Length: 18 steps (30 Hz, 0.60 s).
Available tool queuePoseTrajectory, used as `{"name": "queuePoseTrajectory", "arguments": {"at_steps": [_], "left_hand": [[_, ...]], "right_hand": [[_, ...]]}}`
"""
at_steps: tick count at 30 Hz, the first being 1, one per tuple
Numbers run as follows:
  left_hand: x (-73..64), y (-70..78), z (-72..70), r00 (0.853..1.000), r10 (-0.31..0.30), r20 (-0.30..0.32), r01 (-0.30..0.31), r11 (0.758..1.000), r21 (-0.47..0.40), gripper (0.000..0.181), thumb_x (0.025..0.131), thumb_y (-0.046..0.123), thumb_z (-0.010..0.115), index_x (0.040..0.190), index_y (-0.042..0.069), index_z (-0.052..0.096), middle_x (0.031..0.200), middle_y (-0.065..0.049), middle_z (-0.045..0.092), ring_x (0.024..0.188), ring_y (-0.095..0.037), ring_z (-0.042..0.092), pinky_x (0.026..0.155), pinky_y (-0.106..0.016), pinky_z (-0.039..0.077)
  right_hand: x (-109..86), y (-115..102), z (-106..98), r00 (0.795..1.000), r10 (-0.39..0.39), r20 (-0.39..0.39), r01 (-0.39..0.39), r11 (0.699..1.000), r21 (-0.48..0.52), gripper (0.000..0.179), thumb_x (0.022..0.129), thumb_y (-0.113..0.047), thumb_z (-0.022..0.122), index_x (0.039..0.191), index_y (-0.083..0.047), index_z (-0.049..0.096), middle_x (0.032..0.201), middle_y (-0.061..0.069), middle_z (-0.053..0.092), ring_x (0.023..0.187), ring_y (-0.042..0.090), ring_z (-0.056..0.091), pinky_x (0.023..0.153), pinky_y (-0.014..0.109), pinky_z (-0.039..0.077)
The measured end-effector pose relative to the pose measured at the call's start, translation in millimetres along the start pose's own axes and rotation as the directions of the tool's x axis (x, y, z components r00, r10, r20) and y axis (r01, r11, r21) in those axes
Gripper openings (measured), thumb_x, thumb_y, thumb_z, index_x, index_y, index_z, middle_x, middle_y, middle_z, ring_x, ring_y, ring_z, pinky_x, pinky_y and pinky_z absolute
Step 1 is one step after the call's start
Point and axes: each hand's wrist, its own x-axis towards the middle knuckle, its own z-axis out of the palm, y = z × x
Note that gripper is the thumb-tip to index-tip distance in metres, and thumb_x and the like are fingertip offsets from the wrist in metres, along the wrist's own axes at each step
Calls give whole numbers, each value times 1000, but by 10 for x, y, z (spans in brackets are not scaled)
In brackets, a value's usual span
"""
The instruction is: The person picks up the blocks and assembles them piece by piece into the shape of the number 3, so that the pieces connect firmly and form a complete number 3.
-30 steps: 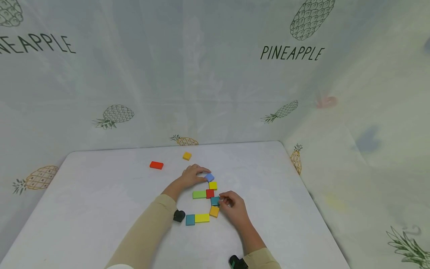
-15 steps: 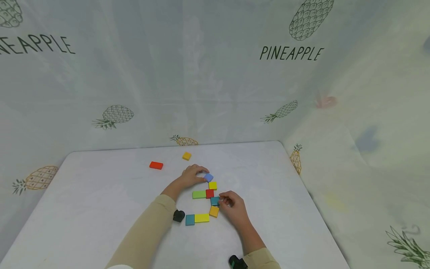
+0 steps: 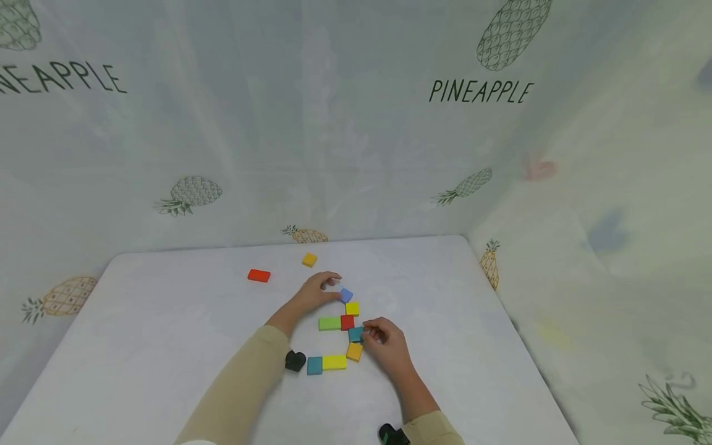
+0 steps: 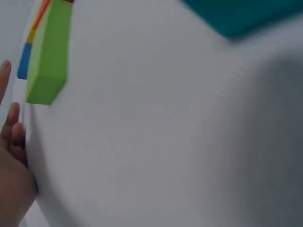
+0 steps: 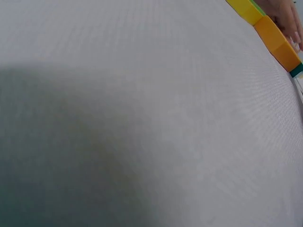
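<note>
My left hand point(image 3: 313, 295) is beside the blue block point(image 3: 346, 295) at the far end of a row. Its thumb reaches the block's left side, while the other fingers are raised away from it. In the left wrist view the left hand point(image 4: 12, 165) shows at the left edge, near the green block point(image 4: 49, 56). My right hand point(image 3: 387, 342) pinches the right edge of the teal block point(image 3: 355, 335) between thumb and forefinger. From there the row runs up through a red block point(image 3: 347, 322) and a yellow block point(image 3: 352, 308) to the blue one.
An orange block point(image 3: 354, 351) and a long yellow block point(image 3: 334, 362) with another teal square point(image 3: 314, 366) form the near part. Farther off on the white table point(image 3: 445, 296) lie a loose red block point(image 3: 258, 275) and a yellow-orange block point(image 3: 309, 259). Black wrist cameras point(image 3: 295, 361) are worn on both wrists.
The left fingers have lifted from the blue block and opened away from the thumb. The blue block has shifted very slightly left. The right hand stays where it was.
</note>
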Motion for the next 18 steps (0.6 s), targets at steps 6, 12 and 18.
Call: {"name": "queuePoseTrajectory", "arguments": {"at_steps": [6, 12, 18], "left_hand": [[0, -95, -64, 988, -48, -146, 44, 999, -26, 48, 83, 21, 80, 127, 19, 61, 104, 0, 55, 93, -20, 47, 80, -33, 43], [-75, -324, -312, 976, -40, -213, 41, 999, 3, 50, 81, 22, 81, 127, 18, 62, 107, -3, 55, 95, -22, 48, 81, -34, 44], [-208, -480, -579, 968, -57, -246, 66, 997, 29, 49, 82, 23, 80, 128, 16, 61, 107, -5, 55, 96, -24, 49, 80, -36, 44]], "right_hand": [[-13, 8, 8, 1000, 16, 8, -16, 1000, 8, 17, 88, -10, 69, 105, -15, 71, 91, -10, 63, 80, 13, 54, 72, 23, 48], [-50, -45, 12, 1000, 2, -2, -2, 1000, 18, 17, 87, -6, 70, 103, -12, 71, 86, -7, 61, 78, 13, 54, 70, 24, 48], [-22, 31, 21, 1000, -7, -16, 7, 1000, -3, 19, 86, -7, 71, 103, -16, 72, 85, -10, 61, 77, 13, 55, 69, 25, 50]]}}
